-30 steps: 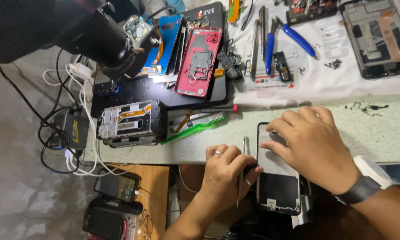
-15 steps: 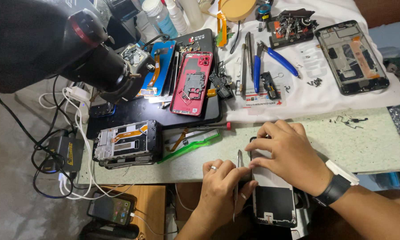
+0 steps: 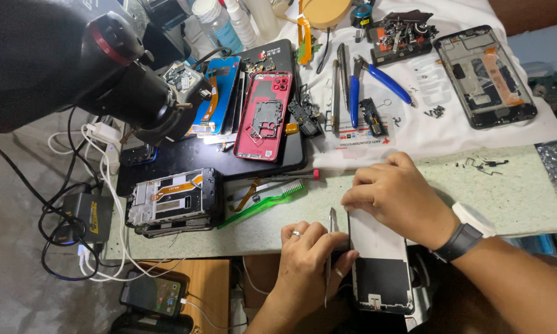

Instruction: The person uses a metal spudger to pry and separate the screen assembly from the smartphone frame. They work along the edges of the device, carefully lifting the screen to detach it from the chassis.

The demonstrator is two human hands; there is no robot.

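My left hand (image 3: 306, 263) was closed around a thin metal blade (image 3: 329, 247), its tip set against the left edge of the phone panel (image 3: 377, 260) that hung partly over the near edge of the green work mat (image 3: 507, 192). My right hand (image 3: 399, 198) lay flat, fingers spread, pressing the panel's top end down onto the mat; it pinned the panel rather than gripped it. I judged the main risk to be the blade slipping: with so thin a tool levered along a glued seam, too much twist could crack the panel or drive the tip toward the fingers holding it. The overhang worried me too, since the lower half had nothing beneath it and could flex or drop if the pressing hand eased. Just left of my left hand sat a green toothbrush (image 3: 263, 203) and a red-tipped screwdriver (image 3: 291, 177), near enough to be knocked by my wrist. A stripped phone frame (image 3: 173, 203) stood farther left, and a red back cover (image 3: 267, 115) lay on the black pad behind. Loose screws (image 3: 484, 164) lay scattered near my right wrist, easily swept off.
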